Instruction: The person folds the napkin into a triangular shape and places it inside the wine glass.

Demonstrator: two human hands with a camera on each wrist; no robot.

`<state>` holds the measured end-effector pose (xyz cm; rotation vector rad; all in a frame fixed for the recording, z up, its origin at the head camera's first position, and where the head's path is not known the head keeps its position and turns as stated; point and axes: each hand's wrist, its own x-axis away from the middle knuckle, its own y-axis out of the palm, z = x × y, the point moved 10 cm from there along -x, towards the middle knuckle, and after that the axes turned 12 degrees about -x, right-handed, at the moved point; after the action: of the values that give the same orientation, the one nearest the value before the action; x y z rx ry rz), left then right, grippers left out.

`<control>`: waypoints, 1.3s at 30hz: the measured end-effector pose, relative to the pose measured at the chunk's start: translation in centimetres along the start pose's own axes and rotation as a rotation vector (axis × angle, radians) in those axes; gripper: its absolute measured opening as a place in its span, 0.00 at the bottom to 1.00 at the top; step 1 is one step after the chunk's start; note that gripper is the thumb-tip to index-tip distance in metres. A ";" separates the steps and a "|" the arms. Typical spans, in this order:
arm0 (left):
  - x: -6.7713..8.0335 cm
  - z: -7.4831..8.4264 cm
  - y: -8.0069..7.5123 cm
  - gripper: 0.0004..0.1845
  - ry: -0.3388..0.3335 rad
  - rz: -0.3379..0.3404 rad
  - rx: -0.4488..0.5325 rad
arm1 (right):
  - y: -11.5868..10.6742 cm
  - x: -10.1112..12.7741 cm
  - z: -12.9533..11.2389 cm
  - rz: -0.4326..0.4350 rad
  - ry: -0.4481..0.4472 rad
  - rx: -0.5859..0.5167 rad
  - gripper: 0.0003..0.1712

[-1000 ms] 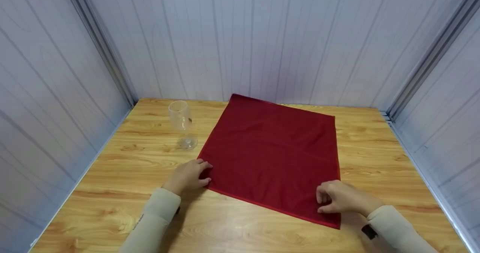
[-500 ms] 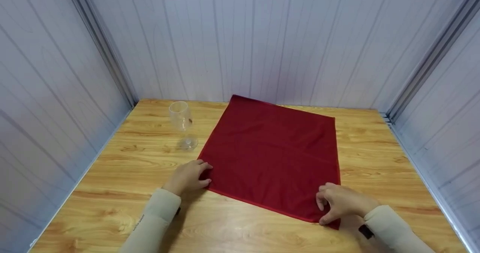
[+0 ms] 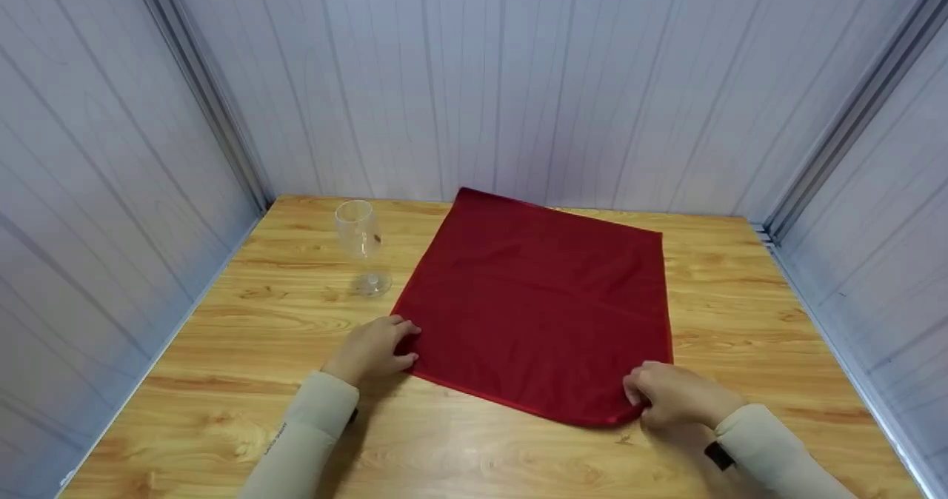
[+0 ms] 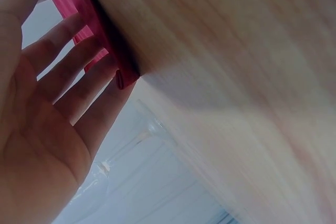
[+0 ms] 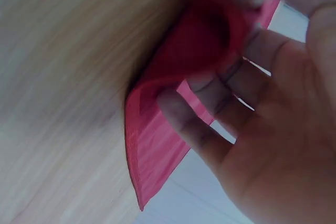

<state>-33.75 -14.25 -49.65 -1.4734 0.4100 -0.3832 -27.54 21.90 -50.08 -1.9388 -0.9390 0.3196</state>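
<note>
A square red cloth (image 3: 533, 299) lies spread on the wooden table, set at a slight angle. My left hand (image 3: 374, 345) rests on its near left corner, the fingers on top and the thumb at the front edge, with a gap between them. In the left wrist view, the fingers (image 4: 73, 72) stretch over the cloth's border. My right hand (image 3: 678, 394) pinches the cloth near its near right corner, where the edge curls up in the right wrist view and the thumb is blurred. The very corner is hidden by that hand in the head view.
A clear stemmed glass (image 3: 357, 232) stands upright left of the cloth, beyond my left hand. White panel walls (image 3: 518, 84) enclose the wooden table (image 3: 459, 462) at the back and both sides.
My right thumb has dipped to the front edge and then drawn in toward the fingers, lifting and bunching the near right corner of the cloth. My left hand and the glass stay put.
</note>
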 end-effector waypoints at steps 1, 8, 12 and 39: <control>0.0 0.0 0.0 0.21 0.006 0.003 -0.001 | 0.0 -0.1 0.2 0.009 0.007 -0.010 0.17; -0.1 0.0 0.1 0.21 -0.003 -0.005 -0.008 | -0.2 -0.2 1.1 0.042 0.034 -0.076 0.21; -0.1 0.0 -0.1 0.21 -0.010 -0.010 -0.008 | -0.9 -0.2 1.2 0.094 -0.011 -0.103 0.21; -0.3 -0.6 0.3 0.22 -0.062 -0.059 0.006 | -5.1 -6.2 1.1 0.341 -0.117 -0.096 0.14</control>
<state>-34.34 -14.56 -50.00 -1.4906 0.3161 -0.3847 -34.81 19.54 -47.42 -2.1886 -0.7043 0.5989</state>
